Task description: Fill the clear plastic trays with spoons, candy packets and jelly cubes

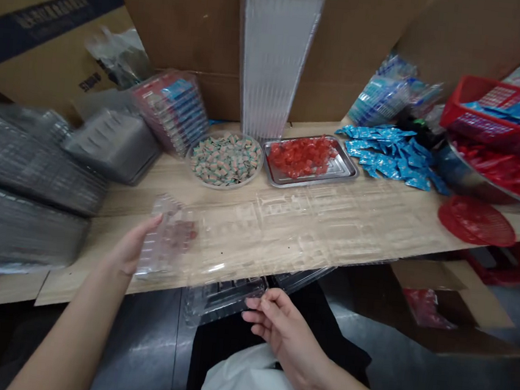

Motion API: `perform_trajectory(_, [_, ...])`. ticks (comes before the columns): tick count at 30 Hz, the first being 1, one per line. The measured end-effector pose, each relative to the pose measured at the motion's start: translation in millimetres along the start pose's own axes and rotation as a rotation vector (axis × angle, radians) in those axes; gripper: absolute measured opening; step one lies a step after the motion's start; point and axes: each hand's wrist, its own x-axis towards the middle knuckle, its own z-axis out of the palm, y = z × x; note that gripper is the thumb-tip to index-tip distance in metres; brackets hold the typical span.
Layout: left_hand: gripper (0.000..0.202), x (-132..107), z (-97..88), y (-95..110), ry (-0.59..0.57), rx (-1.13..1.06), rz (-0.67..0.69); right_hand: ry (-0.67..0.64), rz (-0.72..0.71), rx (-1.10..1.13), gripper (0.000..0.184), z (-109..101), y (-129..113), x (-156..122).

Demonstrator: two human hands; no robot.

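At the left of the table, my left hand (133,247) grips the side of a clear plastic tray (163,241), its thumb on the edge; small red contents show blurred at its right side. My right hand (275,319) is over my lap at the table's front edge, thumb and fingertips pinched together; what is between them is too small to make out. Just left of those fingertips is another clear plastic tray (225,299), partly below the table edge. Clear trays (303,224) lie in a row on the table between my hands.
Behind stand a round dish of small packets (225,160), a metal tray (345,166) with red pieces, blue sachets (388,152) and tall stacked trays (276,55). More stacks (21,196) fill the left. A red basket (478,121), metal bowl (473,172) and red lid (476,221) sit right.
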Motion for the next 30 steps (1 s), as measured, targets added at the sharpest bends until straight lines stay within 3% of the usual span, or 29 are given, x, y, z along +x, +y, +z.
perform_trajectory(3, [0.065, -23, -26.7, -6, 0.086, -0.025, 0.075, 0.03, -0.025, 0.059, 0.022, 4, 9, 3])
perform_trajectory(6, [0.074, -65, -53.6, -42, 0.176, -0.065, 0.114, 0.063, -0.024, 0.13, 0.023, 7, 20, 7])
perform_trajectory(8, [0.085, -90, -58.5, -72, 0.185, -0.083, 0.086, 0.084, -0.011, 0.194, 0.026, 9, 27, 11])
perform_trajectory(12, [0.093, -110, -30.8, -110, 0.104, -0.213, 0.082, 0.136, 0.006, 0.338, 0.037, 16, 37, 28])
perform_trajectory(16, [0.089, -99, 3.8, -110, 0.103, -0.293, 0.145, 0.134, -0.043, 0.337, 0.039, 14, 38, 39])
perform_trajectory(18, [0.089, -95, 10.3, -106, 0.159, -0.255, 0.145, 0.156, -0.037, 0.198, 0.032, 0, 36, 34])
perform_trajectory(20, [0.088, -95, 9.8, -104, 0.22, -0.214, 0.131, 0.21, -0.053, -0.102, 0.018, -20, 32, 26])
perform_trajectory(22, [0.084, -97, 4.1, -104, 0.26, -0.182, 0.117, 0.249, -0.157, -0.5, 0.005, -38, 27, 19])
perform_trajectory(24, [0.079, -96, -5.7, -103, 0.285, -0.136, 0.112, 0.245, -0.312, -0.811, 0.009, -49, 21, 19])
perform_trajectory(27, [0.079, -84, -27.1, -101, 0.28, 0.025, 0.174, 0.217, -0.474, -0.978, 0.017, -50, 12, 30])
perform_trajectory(30, [0.097, -68, -45.6, -101, 0.27, 0.336, 0.278, 0.239, -0.588, -1.038, 0.02, -45, 4, 39])
